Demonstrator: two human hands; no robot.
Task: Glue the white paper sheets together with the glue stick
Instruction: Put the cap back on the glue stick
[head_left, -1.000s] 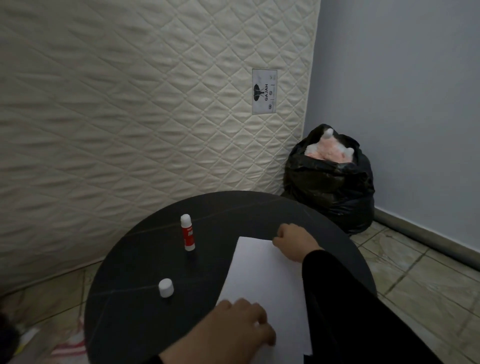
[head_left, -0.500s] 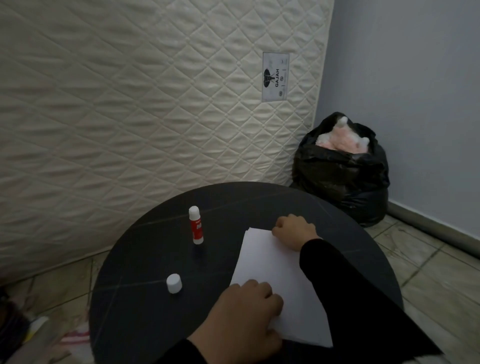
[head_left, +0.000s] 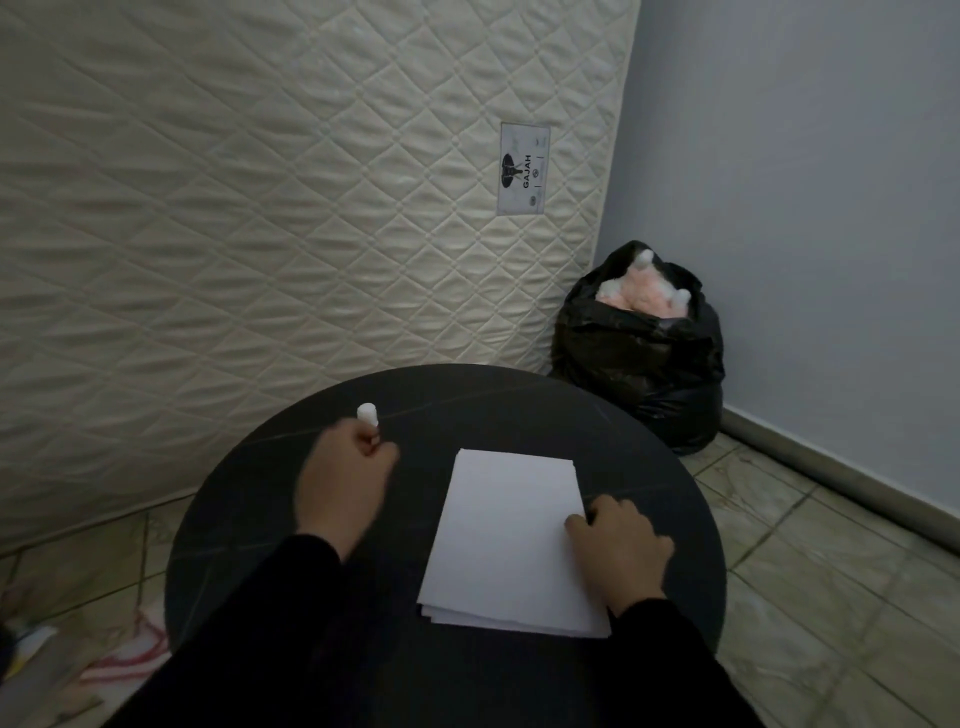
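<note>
- Nearest: two black sleeves (head_left: 363, 649) reaching out over a round black table (head_left: 519, 405).
- Right of centre on the table: stack of white paper sheets (head_left: 509, 540), lying flat, near edges slightly fanned so that more than one layer shows at the near left corner.
- Right hand (head_left: 618, 551) resting on the right edge of the sheets, fingers bent with tips pressing down on paper and tabletop, pinning the stack; nothing held inside the hand.
- Further left, well apart from the paper: left hand (head_left: 343, 478), blurred, fingers curled round the glue stick (head_left: 367, 414); only the white tip pokes out above the fist, body hidden in the grip. Seemingly uncapped, though hard to confirm through the blur.
- No cap to be seen anywhere on the table.
- Step in hand, judged from this: fetching the glue stick, with paper held steady for application. Gluing itself apparently not begun; no glue visible on the top sheet.
- Next move calls for: carrying the stick right to the paper, tip down; lifting or sliding off the top sheet to expose the surface underneath; keeping the stack pinned so that strokes do not drag it.
- Far behind: quilted cream mattress (head_left: 260, 208) leaning upright; black rubbish bag (head_left: 639, 364) in the corner to the far right, something pink and white at its mouth.
</note>
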